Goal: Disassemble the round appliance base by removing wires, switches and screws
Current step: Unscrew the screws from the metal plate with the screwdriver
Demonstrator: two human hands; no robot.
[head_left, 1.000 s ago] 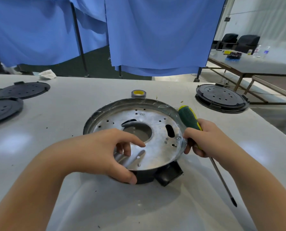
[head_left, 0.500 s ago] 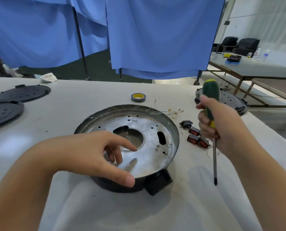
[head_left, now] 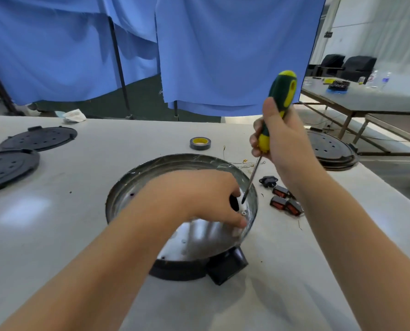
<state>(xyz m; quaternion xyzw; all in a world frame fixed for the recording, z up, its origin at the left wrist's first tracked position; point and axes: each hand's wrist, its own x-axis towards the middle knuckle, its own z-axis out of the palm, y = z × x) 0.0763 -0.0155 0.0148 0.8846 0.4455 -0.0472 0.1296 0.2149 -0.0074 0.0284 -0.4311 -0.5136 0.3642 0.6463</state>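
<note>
White table [head_left: 55, 235], right hand [head_left: 280, 139] gripping screwdriver [head_left: 279, 101] over base [head_left: 127, 185] rim, left hand [head_left: 199, 197] fingers unclear

1. The round appliance base [head_left: 137, 185] is seen in the middle of the frame, a shiny metal dish with a black underside and a black box part at its lower right edge.
2. Small screws [head_left: 244, 212] are seen on its right inner side.
3. Three removed switches [head_left: 285, 201], black with red faces, are laid just right of it.
4. Thin loose wires [head_left: 243, 163] are laid near its upper right rim.
</note>
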